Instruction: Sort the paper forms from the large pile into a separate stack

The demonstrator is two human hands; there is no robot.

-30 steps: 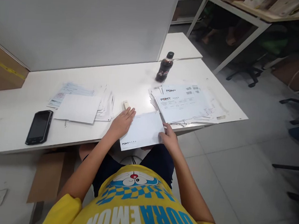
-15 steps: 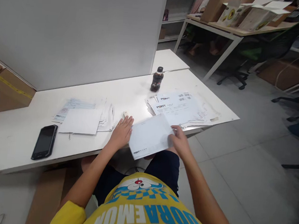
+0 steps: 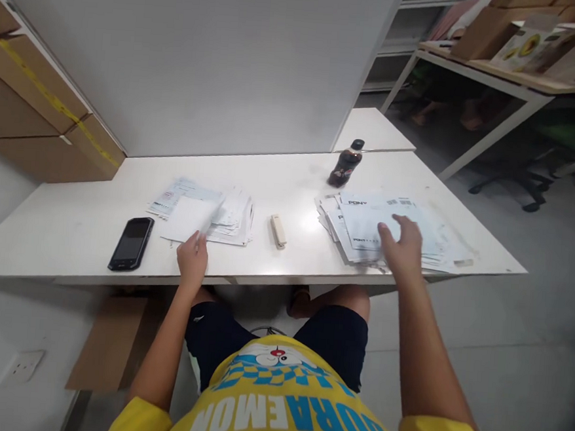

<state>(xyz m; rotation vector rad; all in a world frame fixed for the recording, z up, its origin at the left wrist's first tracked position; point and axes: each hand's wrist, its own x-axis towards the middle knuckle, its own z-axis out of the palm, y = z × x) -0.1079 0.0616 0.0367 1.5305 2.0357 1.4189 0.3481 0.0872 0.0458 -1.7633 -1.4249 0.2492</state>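
On the left part of the white table, my left hand (image 3: 193,258) pinches the near edge of a blank white sheet of paper (image 3: 186,220). That sheet lies over a pile of printed papers (image 3: 233,215), its right side slightly lifted and blurred. My right hand (image 3: 403,246) hovers over or just touches the right-hand stack of printed sheets (image 3: 365,224), thumb and fingers apart, holding nothing. Between the two piles lies a cream stapler (image 3: 277,231), apart from both hands.
A black phone (image 3: 131,244) lies left of the papers. A cola bottle (image 3: 346,162) stands behind the right stack. Cardboard boxes (image 3: 51,140) fill the left end, and a grey partition (image 3: 219,66) runs along the back. The table's front edge (image 3: 263,278) is above my legs.
The sheet held in front of me has left my hands; a sheet now lies atop the right stack. My left hand moved left from beside the stapler to the blank paper. The view shifted.
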